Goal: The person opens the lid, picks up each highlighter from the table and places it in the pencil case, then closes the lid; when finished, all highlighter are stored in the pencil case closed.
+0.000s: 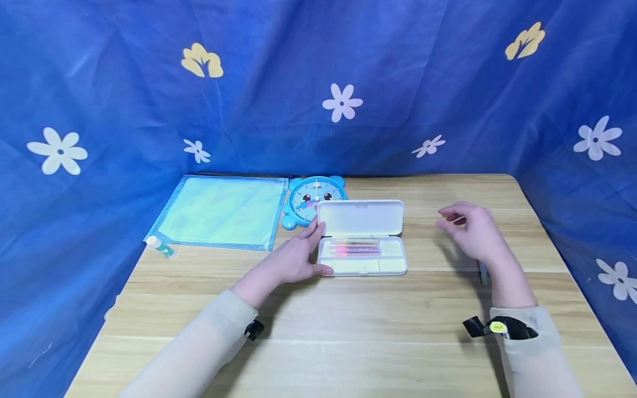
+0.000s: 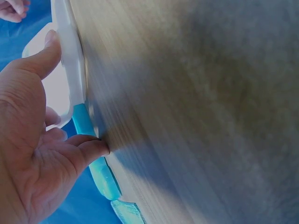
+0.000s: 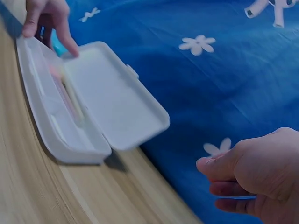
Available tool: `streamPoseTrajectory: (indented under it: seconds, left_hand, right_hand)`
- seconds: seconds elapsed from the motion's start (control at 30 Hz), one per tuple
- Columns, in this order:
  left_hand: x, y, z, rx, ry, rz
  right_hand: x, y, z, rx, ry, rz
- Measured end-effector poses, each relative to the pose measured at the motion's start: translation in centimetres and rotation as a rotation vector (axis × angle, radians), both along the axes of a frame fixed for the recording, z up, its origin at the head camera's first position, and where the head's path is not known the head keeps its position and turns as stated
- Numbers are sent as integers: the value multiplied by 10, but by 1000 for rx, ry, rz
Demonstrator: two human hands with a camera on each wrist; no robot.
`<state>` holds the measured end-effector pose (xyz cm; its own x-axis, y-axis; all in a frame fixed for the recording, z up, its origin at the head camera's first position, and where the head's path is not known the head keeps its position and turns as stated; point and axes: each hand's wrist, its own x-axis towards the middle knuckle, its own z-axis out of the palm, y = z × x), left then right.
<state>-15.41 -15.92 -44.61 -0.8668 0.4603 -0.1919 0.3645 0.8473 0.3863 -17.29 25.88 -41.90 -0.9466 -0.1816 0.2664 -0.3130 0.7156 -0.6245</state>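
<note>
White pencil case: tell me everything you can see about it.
The pencil case looks like smooth white plastic with rounded corners. It lies open on the table, its hinged lid tilted up at the back. Slim pens or pencils lie in the rear compartment; the front is divided. The left hand holds its left end.

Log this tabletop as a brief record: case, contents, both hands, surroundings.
Case: white pencil case, lid open
Contents: slim pens in the rear compartment
Left hand: holds the case's left end, thumb at front, finger at the lid
Right hand: raised, right of the case, not touching it, nothing visible in it
Behind case: blue clock, partly covered
Farther left: blue-edged pouch; glue stick lying near its front corner
</note>
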Motion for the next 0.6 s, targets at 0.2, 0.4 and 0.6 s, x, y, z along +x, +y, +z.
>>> streamPoseTrajectory:
  seconds: [0.2,0.4,0.6]
  left_hand:
    - [-2,-1,-1,10,-3,-3]
    - [-2,-2,-2,15,-6,1]
    - [-2,-1,-2,12,-4,-2]
  right_hand:
    - [4,26,-9,-19,-35,-54]
    - [11,46,-18,4,-78,-118]
    - [23,57,-27,49,-120,-184]
